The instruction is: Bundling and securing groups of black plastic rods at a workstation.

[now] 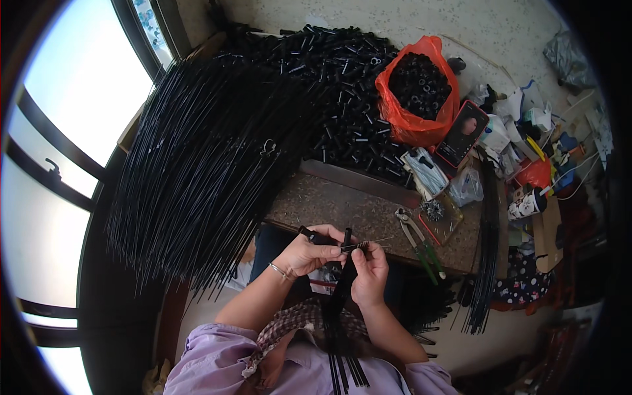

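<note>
Close together over the table's near edge, both my hands are closed. My left hand (309, 254) grips a short black tube (307, 233) that pokes out past the knuckles. Between the hands a second black tube (347, 236) stands up, with its lower part hidden by the fingers. My right hand (370, 271) pinches a cluster of thin pins or wires (363, 245), with a few ends sticking out to the right. Below the hands, a bundle of thin black rods (337, 309) hangs toward my lap. How the rods join the tube cannot be made out.
Long black rods (197, 171) cover the table's left side. Behind them lie heaped black tubes (349, 99), held back by a metal strip (359, 182). An orange bag (431, 135) holds black rings. A phone (463, 133), green-handled pliers (421, 247) and a small pin heap (432, 210) lie rightward.
</note>
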`<control>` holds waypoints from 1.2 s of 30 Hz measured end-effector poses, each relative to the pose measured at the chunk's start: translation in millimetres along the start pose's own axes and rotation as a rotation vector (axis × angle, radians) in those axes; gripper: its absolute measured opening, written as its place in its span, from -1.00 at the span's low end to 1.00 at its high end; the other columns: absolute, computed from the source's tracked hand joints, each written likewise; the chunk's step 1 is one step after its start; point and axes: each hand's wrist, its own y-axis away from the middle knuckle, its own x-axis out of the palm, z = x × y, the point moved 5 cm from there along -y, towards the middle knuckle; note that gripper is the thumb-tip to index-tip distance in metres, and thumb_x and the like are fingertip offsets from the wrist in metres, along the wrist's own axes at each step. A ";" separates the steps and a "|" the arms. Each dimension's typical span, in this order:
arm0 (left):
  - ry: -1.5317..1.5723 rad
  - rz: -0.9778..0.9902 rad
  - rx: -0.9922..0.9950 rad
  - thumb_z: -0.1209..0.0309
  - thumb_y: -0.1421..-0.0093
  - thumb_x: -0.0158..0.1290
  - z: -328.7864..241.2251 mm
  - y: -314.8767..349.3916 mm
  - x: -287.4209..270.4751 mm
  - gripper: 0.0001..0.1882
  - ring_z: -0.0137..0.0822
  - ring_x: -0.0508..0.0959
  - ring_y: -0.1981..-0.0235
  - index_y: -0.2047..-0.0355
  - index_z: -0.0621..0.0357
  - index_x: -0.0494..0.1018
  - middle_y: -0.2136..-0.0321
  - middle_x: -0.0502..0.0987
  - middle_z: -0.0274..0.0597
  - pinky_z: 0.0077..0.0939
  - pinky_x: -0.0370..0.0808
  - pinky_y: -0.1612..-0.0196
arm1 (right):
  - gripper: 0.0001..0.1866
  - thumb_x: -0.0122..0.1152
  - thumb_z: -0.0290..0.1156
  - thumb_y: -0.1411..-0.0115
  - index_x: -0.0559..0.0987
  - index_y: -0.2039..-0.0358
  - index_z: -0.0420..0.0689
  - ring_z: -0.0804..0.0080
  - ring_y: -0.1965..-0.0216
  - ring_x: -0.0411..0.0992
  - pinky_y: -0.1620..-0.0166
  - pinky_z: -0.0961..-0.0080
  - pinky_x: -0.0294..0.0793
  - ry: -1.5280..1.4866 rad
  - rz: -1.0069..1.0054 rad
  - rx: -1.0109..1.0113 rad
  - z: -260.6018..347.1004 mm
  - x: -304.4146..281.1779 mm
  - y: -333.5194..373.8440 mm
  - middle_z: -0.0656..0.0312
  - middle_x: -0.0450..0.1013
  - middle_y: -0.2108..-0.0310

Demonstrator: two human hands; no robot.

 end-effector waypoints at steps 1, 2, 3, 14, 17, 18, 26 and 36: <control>0.013 -0.027 -0.021 0.67 -0.01 0.10 1.0 -0.2 -5.0 -0.76 -0.28 0.55 0.37 0.27 0.32 0.39 0.29 0.49 -0.01 -0.44 0.55 0.27 | -0.86 0.12 -0.51 -0.16 0.40 0.27 -0.21 0.68 0.35 0.34 0.25 0.74 0.33 -0.003 -0.002 -0.002 -0.1 -0.3 -0.9 0.33 0.40 0.35; 0.025 -0.053 -0.041 0.66 -0.01 0.11 1.6 -0.7 -8.4 -0.76 -0.29 0.55 0.36 0.27 0.32 0.39 0.28 0.49 -0.02 -0.43 0.55 0.26 | -0.86 0.12 -0.51 -0.16 0.40 0.27 -0.21 0.68 0.34 0.34 0.24 0.73 0.33 -0.005 -0.003 -0.006 -0.2 -0.6 -2.2 0.33 0.40 0.35; 0.024 -0.052 -0.040 0.66 -0.01 0.11 1.2 -1.1 -8.4 -0.76 -0.29 0.55 0.36 0.27 0.32 0.39 0.28 0.49 -0.02 -0.43 0.55 0.26 | -0.86 0.12 -0.51 -0.16 0.40 0.27 -0.21 0.68 0.34 0.34 0.24 0.73 0.33 -0.005 -0.003 -0.006 -0.7 -1.2 -2.1 0.33 0.40 0.35; -0.027 -0.039 -0.009 0.65 0.00 0.13 -1.7 -0.1 -12.3 -0.75 -0.28 0.55 0.38 0.27 0.31 0.39 0.31 0.49 -0.03 -0.42 0.56 0.28 | -0.86 0.13 -0.48 -0.15 0.40 0.28 -0.16 0.64 0.30 0.33 0.18 0.69 0.32 -0.040 0.027 0.063 -5.4 1.1 -5.0 0.34 0.38 0.33; -0.009 -0.061 -0.015 0.64 0.00 0.13 -0.8 -1.6 -11.9 -0.76 -0.28 0.54 0.36 0.29 0.32 0.40 0.30 0.48 -0.03 -0.41 0.56 0.27 | -0.86 0.13 -0.51 -0.15 0.40 0.28 -0.19 0.67 0.35 0.36 0.24 0.73 0.36 -0.094 0.081 0.093 -6.8 2.0 -5.0 0.32 0.40 0.36; -0.011 -0.063 -0.013 0.64 0.00 0.13 -1.1 -2.3 -9.7 -0.76 -0.28 0.54 0.36 0.29 0.32 0.40 0.30 0.48 -0.03 -0.41 0.56 0.27 | -0.86 0.13 -0.51 -0.15 0.40 0.28 -0.19 0.67 0.35 0.36 0.24 0.73 0.36 -0.096 0.083 0.094 -7.8 0.9 -4.9 0.32 0.40 0.36; -0.024 0.011 0.028 0.65 0.00 0.13 -7.2 -0.3 -0.7 -0.73 -0.27 0.55 0.33 0.25 0.30 0.38 0.29 0.48 -0.04 -0.40 0.56 0.25 | -0.87 0.13 -0.52 -0.15 0.40 0.28 -0.18 0.64 0.36 0.36 0.26 0.70 0.38 -0.059 0.025 0.062 -6.5 0.7 -7.7 0.32 0.39 0.36; -0.029 0.015 0.026 0.64 -0.01 0.13 -5.2 -1.8 -2.4 -0.74 -0.29 0.55 0.33 0.26 0.31 0.39 0.29 0.49 -0.06 -0.44 0.56 0.24 | -0.87 0.12 -0.51 -0.15 0.39 0.29 -0.17 0.63 0.42 0.36 0.31 0.70 0.38 -0.098 0.065 0.094 -5.2 4.5 -7.3 0.31 0.39 0.39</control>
